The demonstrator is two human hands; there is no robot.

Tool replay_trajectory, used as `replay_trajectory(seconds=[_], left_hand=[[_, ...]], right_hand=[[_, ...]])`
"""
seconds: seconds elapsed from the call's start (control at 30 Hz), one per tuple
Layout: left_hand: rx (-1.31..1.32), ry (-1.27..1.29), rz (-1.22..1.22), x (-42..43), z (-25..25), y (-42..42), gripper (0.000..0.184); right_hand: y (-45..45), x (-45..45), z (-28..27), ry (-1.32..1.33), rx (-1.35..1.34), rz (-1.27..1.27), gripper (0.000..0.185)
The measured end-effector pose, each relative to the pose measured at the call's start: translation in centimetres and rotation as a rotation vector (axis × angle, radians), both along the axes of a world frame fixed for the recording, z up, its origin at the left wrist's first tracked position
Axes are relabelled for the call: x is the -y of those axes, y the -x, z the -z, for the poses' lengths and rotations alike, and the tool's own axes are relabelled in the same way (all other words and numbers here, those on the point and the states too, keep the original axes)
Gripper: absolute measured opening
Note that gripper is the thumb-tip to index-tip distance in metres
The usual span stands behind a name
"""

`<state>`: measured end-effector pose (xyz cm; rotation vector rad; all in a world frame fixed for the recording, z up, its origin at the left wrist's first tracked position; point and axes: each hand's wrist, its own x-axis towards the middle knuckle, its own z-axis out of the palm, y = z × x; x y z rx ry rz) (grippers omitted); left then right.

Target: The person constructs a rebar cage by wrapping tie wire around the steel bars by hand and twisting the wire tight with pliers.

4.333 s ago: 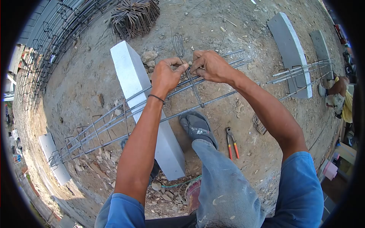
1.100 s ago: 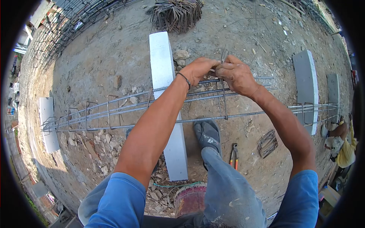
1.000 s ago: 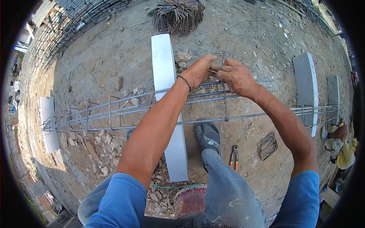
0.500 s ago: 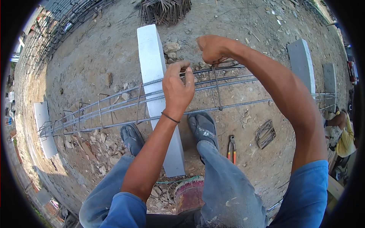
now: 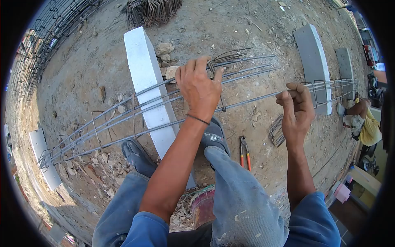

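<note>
My left hand (image 5: 199,90) is curled over the upper bars of a long rebar cage (image 5: 251,100), thumb and index finger closed around the top of a stirrup (image 5: 222,103). Thin dark tie wires (image 5: 232,54) lie across the bars just beyond those fingers. To the right, my right hand (image 5: 298,115) is raised beside the lowest bar, its fingers bent in toward the thumb. Whatever is between those fingertips is too small to make out. Under the cage stands a white-topped block (image 5: 146,66).
Orange-handled pincers (image 5: 245,153) and a stack of stirrups (image 5: 276,132) lie on the dirt. Grey blocks (image 5: 310,61) stand right; another supports the cage's left end. A reddish bucket (image 5: 203,208) sits between my legs. A person in yellow (image 5: 370,127) is far right.
My right hand has drawn back from the upper bars, down and to the right. My left hand has shifted right, onto the stirrup. Tie wires once mostly behind the right hand now show.
</note>
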<state>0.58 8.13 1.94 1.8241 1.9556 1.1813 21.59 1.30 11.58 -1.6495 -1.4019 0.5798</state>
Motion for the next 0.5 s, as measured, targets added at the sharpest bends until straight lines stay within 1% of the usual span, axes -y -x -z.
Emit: replay_trajectory(seconds=[0.07, 0.1, 0.13, 0.17, 0.2, 0.23, 0.3, 0.33, 0.4, 0.43, 0.5], left_hand=[[-0.010, 0.006, -0.028, -0.4, 0.2, -1.3, 0.036], [-0.016, 0.013, -0.062, -0.7, 0.3, -1.7, 0.034], [-0.022, 0.015, -0.055, -0.8, 0.5, -1.8, 0.034], [0.010, 0.022, -0.066, -1.0, 0.8, -1.8, 0.030], [0.043, 0.031, -0.076, -1.1, 1.2, -1.8, 0.026], [0.040, 0.031, -0.067, -1.2, 1.5, -1.8, 0.026], [0.062, -0.045, -0.109, -1.3, 2.3, -1.4, 0.021], [0.059, -0.045, -0.102, -1.2, 2.5, -1.3, 0.021], [0.217, -0.054, -0.108, -1.2, 2.6, -1.1, 0.017], [0.210, -0.059, -0.105, -1.3, 2.5, -1.4, 0.017], [0.103, 0.016, -0.191, -1.1, 2.3, -2.0, 0.010]], right_hand=[[-3.8, 7.2, 6.8, 0.382, 0.088, 0.136, 0.017], [-4.4, 11.2, 9.4, 0.502, 0.047, 0.182, 0.021], [-5.6, 15.8, 12.7, 0.589, 0.122, 0.169, 0.022], [-5.3, 19.2, 13.6, 0.670, 0.303, 0.113, 0.025], [-5.2, 22.5, 15.1, 0.664, 0.367, 0.041, 0.028], [-5.4, 25.3, 16.3, 0.799, 0.341, -0.005, 0.036], [-4.2, 28.1, 16.7, 0.963, 0.465, -0.054, 0.049], [-4.0, 29.3, 17.5, 0.964, 0.458, -0.049, 0.049], [-3.7, 30.6, 19.4, 1.083, 0.504, -0.016, 0.063], [-3.5, 30.3, 19.5, 1.078, 0.495, -0.016, 0.063], [-3.1, 30.1, 19.3, 1.126, 0.507, 0.030, 0.071]])
